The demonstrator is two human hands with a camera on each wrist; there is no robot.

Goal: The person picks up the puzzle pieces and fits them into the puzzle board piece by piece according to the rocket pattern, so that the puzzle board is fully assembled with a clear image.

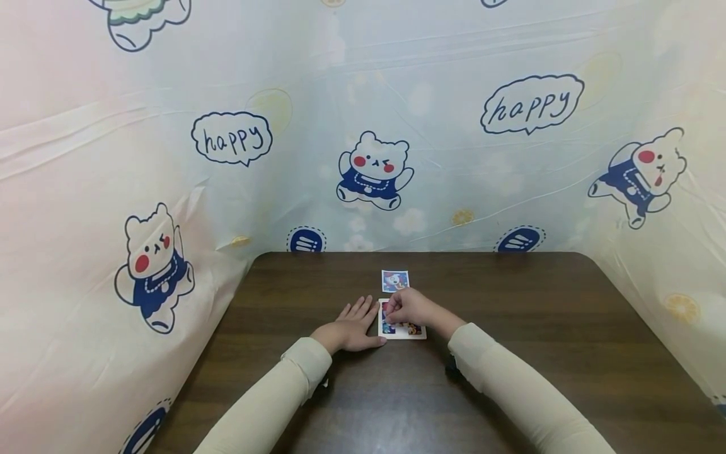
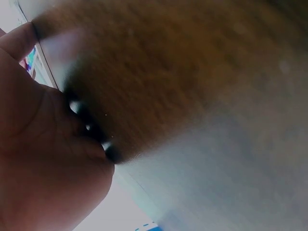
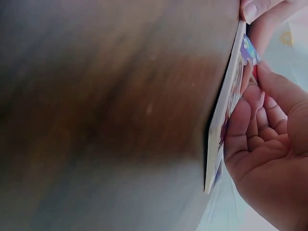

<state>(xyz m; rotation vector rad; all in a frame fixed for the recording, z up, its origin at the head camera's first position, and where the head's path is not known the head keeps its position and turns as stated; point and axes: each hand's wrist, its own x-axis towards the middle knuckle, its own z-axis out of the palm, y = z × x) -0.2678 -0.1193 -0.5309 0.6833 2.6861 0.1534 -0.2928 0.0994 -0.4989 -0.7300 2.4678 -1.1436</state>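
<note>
A white-bordered picture puzzle board (image 1: 404, 336) lies on the table in front of the person. The left hand (image 1: 353, 329) rests flat at its left side with fingers spread, the thumb at the board's near left corner. Over the board, the right hand (image 1: 413, 308) pinches a small colourful puzzle piece (image 3: 249, 50) between thumb and fingers. That piece stands tilted up from the board in the right wrist view, its lower part hidden by the fingers. Part of the board's picture is covered by the right hand in the head view.
Just beyond the board lies a small square picture card (image 1: 394, 277) with a white figure on blue. The brown wooden table (image 1: 510, 302) ends at a curtain (image 1: 442, 189) printed with bears, which hangs behind it and along both sides.
</note>
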